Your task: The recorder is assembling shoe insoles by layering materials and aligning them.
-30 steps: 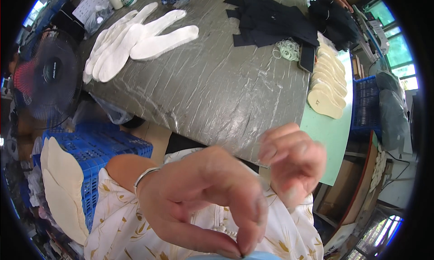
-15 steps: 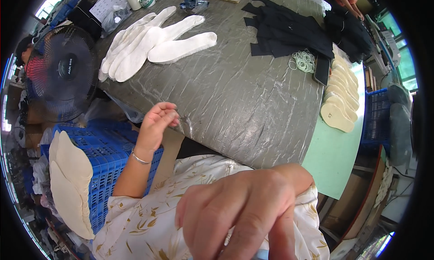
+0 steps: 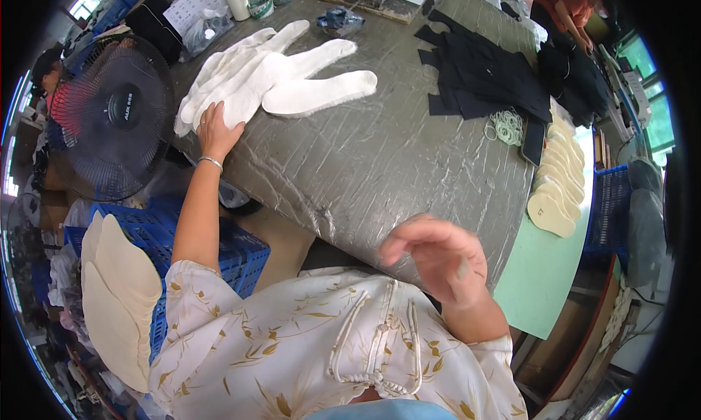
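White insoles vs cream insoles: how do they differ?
Colour: the white insoles are bright white; the cream insoles are yellowish.
Layout: the white insoles fan out; the cream insoles overlap in a tighter row.
Contact: the left hand is on the white insoles; neither hand touches the cream insoles.
Shared: similar elongated shape, several pieces overlapping.

I count two bare hands [image 3: 217, 133] of mine, one silver metal bangle [image 3: 211, 162], at least four white fleecy insoles [image 3: 319, 94], at least five flat cream insoles [image 3: 552, 214], one black rectangular phone [image 3: 534, 143], one white cylindrical bottle [image 3: 235, 0], one grey plastic-covered desk [image 3: 350, 172].
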Demonstrator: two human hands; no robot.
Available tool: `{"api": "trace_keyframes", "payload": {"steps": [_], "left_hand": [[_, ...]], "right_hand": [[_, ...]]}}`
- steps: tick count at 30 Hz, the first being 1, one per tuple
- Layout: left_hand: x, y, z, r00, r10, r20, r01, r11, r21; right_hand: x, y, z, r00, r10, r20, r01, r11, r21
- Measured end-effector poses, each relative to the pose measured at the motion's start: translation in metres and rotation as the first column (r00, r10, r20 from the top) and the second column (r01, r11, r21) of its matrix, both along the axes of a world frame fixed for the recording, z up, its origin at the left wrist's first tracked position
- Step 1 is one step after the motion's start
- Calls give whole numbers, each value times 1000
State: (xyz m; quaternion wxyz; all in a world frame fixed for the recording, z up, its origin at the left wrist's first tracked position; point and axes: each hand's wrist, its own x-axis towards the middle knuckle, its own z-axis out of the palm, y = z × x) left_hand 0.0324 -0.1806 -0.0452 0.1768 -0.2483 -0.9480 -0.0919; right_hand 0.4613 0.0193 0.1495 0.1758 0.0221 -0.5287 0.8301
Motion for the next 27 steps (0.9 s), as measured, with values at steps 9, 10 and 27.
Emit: {"api": "trace_keyframes", "payload": {"steps": [9, 10, 27], "left_hand": [[-17, 53, 18, 867, -498, 0, 472, 823, 315], [-7, 71, 19, 845, -535, 15, 501, 801, 327], [52, 107, -15, 890, -326, 319, 166, 883, 439]], "right_hand": [[66, 30, -149, 650, -523, 551, 319, 846, 428], [63, 27, -156, 652, -551, 521, 301, 819, 489], [36, 38, -159, 734, -482, 479, 143, 798, 585]]}}
